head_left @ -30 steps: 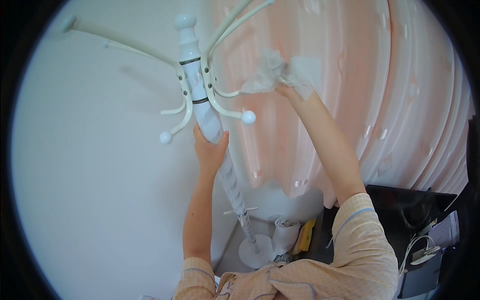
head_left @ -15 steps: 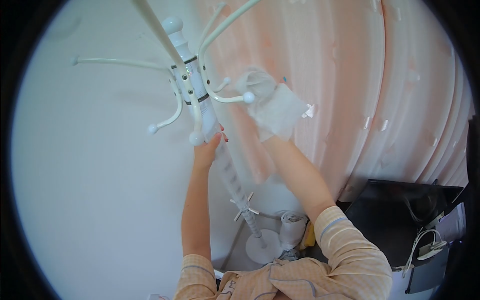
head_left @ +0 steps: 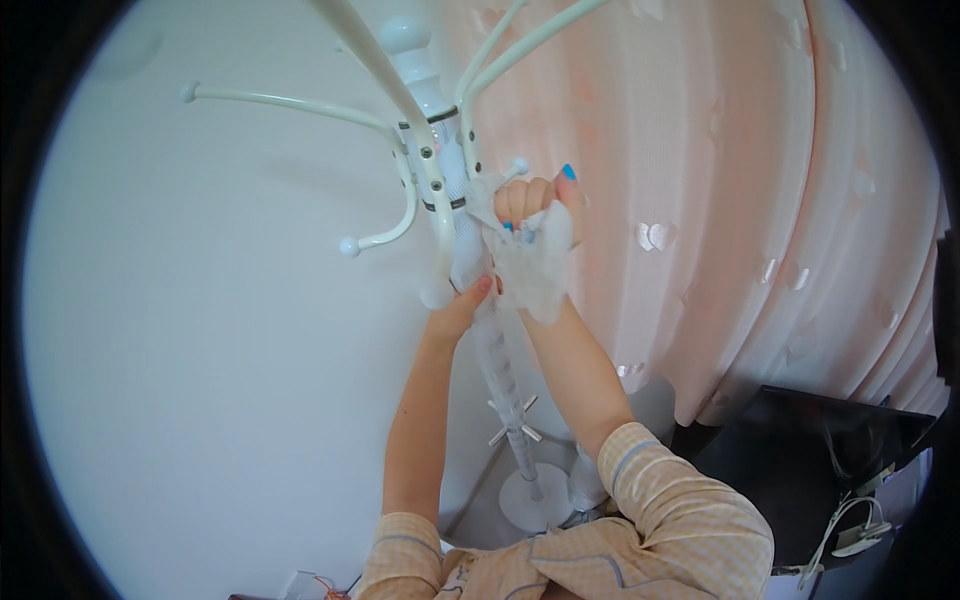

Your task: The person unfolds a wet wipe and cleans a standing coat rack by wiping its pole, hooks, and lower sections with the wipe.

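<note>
The coat rack (head_left: 467, 245) has shifted rightward in the frame; its hooks spread above the left hand (head_left: 462, 308), wrapped around the pole at centre, while the right hand (head_left: 530, 205) curls tightly on a thin white cloth (head_left: 540, 270) beside it. Pale wall (head_left: 250, 350) left, pink curtain (head_left: 700, 200) right, the rack slants from upper centre to its round base (head_left: 535, 505), lower centre.

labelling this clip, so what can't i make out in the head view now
All in the head view:
Left hand: most fingers hidden behind the pole
Right hand: palm hidden by the cloth
Rack arms: some tips cut off by the top edge
Pole's print: too small to read
White bundle: partly hidden by the right sleeve
</note>
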Demonstrator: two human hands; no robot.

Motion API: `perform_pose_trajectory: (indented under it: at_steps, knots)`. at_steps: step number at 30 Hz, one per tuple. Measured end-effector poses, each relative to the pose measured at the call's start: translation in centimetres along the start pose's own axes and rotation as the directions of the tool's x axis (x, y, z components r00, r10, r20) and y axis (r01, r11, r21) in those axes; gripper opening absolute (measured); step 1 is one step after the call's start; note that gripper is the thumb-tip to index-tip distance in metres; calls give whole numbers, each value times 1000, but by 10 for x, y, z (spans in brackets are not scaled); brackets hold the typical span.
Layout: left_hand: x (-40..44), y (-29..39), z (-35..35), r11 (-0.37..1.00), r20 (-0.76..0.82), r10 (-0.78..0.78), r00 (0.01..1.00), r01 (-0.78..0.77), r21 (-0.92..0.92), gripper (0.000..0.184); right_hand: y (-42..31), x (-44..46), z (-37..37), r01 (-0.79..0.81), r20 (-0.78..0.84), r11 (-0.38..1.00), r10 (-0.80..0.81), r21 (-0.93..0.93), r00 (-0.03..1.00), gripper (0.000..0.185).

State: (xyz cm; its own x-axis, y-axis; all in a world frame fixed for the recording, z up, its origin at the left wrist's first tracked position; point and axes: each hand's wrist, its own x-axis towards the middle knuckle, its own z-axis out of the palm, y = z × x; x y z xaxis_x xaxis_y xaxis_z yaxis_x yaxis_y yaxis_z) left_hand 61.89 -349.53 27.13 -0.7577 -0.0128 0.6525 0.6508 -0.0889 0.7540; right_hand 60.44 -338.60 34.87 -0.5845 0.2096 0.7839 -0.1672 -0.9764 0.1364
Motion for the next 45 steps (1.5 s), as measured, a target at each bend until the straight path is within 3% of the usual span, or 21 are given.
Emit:
perform_pose_trajectory:
  at_steps: [2, 4, 10, 13, 15, 19, 22, 24, 25, 27, 28, 30, 32, 33, 35, 37, 38, 40, 42, 43, 45]
  knots:
    - [-1, 4, 0, 999, 49, -25, 999, 27, -43, 64, -6, -1, 7, -31, 26, 999, 30, 38, 999, 35]
    - [1, 1, -1, 989, 110, 128, 986, -118, -94, 42, -10, -2, 10, -60, 51, 996, 57, 68, 997, 36]
    - [8, -12, -7, 980, 190, 153, 970, -124, -156, 48, -21, 2, 13, -138, -13, 990, 139, 30, 990, 36]
    - [11, -15, -10, 980, 215, 160, 963, -129, -151, 49, -29, 7, 13, -236, -43, 948, 233, -215, 972, 34]
    - [8, -12, -8, 983, 170, 132, 977, -107, -152, 49, -32, 8, 17, -281, -201, 834, 209, -475, 957, 32]
    - [4, -9, -8, 988, 104, 96, 990, -82, -131, 50, -33, 5, 22, -241, -206, 738, 140, -631, 968, 31]
    - [2, -11, -8, 994, 37, 114, 993, -114, -2, 51, -32, 0, 18, -136, -153, 541, 13, -830, 988, 29]
    - [5, -17, -10, 987, 39, 154, 987, -155, 38, 50, -29, -5, 13, 251, 268, -110, -176, -962, 947, 28]
    - [6, -19, -11, 977, 45, 195, 980, -198, 77, 50, -26, -2, 6, 252, 269, -112, -176, -961, 947, 28]
    - [5, -21, -12, 980, 27, 192, 981, -193, 51, 50, -19, 9, -2, 613, 766, -513, -149, -600, 625, 28]
    - [6, -21, -12, 982, 11, 188, 982, -188, 27, 51, -21, 5, -1, 616, 770, -516, -148, -595, 621, 28]
    - [6, -15, -11, 985, 41, 173, 984, -173, -13, 52, -28, -8, 8, 521, 599, -768, 230, -372, 767, 24]
    - [8, -16, -13, 987, 75, 154, 985, -150, -56, 54, -23, -7, 17, 503, 543, -815, 294, -288, 787, 27]
    - [9, -20, -16, 980, 64, 186, 981, -189, 55, 56, -21, -8, 20, 488, 477, -848, 349, -205, 807, 32]
    - [9, -27, -20, 961, 60, 215, 975, -222, 164, 58, -22, -4, 22, 525, 424, -825, 407, -210, 809, 37]
    - [9, -24, -20, 994, 87, 109, 990, -110, 12, 60, -25, 4, 27, 564, 372, -796, 467, -219, 803, 42]
    - [9, -21, -17, 994, 87, 108, 990, -109, 12, 60, -28, 10, 33, 596, 226, -765, 553, -244, 802, 45]
    - [10, -14, -11, 979, 22, 180, 983, -181, 93, 57, -31, 27, 33, 622, 76, -731, 629, -280, 774, 49]
    - [10, -12, -11, 985, 54, 150, 987, -154, 82, 60, -37, 53, 26, 500, -68, -473, 772, -726, 632, 58]
    - [10, -12, -11, 989, 85, 127, 988, -132, 64, 64, -39, 60, 32, 497, -70, -478, 768, -724, 637, 58]
    - [13, -23, -18, 979, 97, 184, 978, -191, 73, 57, -43, 73, 50, 334, -376, -554, 800, -763, 467, 55]
